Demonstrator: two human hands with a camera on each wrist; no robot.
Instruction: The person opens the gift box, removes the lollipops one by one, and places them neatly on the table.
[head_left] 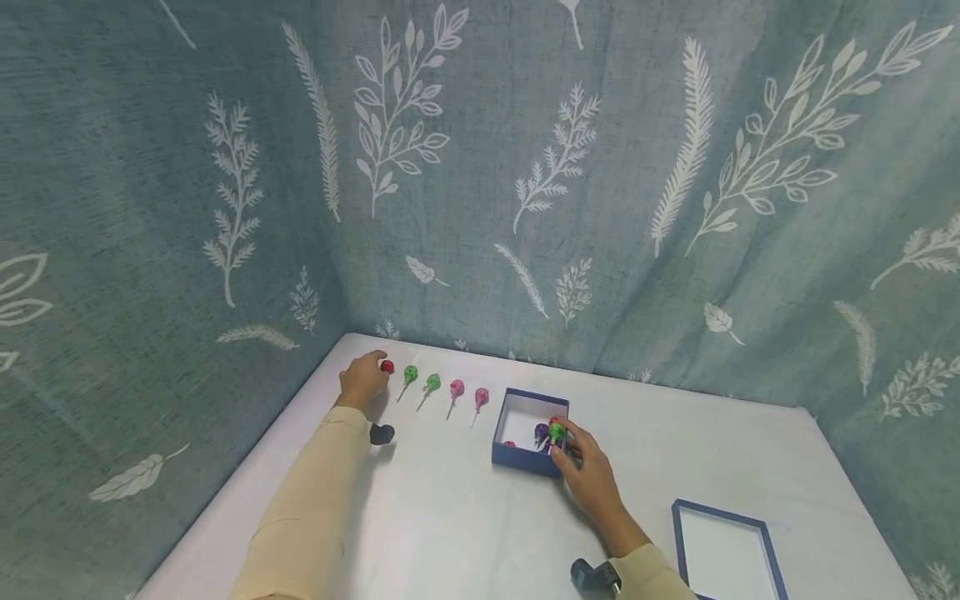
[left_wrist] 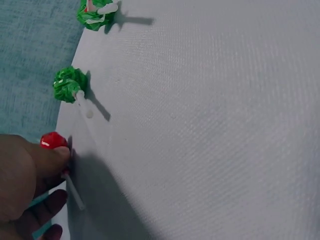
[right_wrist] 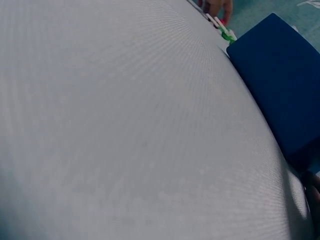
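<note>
In the head view, my left hand pinches a red lollipop at the left end of a row on the white table. The left wrist view shows thumb and finger at its red head, with the white stick slanting down. My right hand reaches over the right wall of a blue box, index finger and thumb around a green lollipop. Beside it in the box lie a purple lollipop and red ones. Most of my right hand falls outside the right wrist view.
The row continues rightward with two green lollipops and two pink lollipops. A blue-rimmed box lid lies at the right front. Patterned blue-green cloth hangs behind the table and at both sides.
</note>
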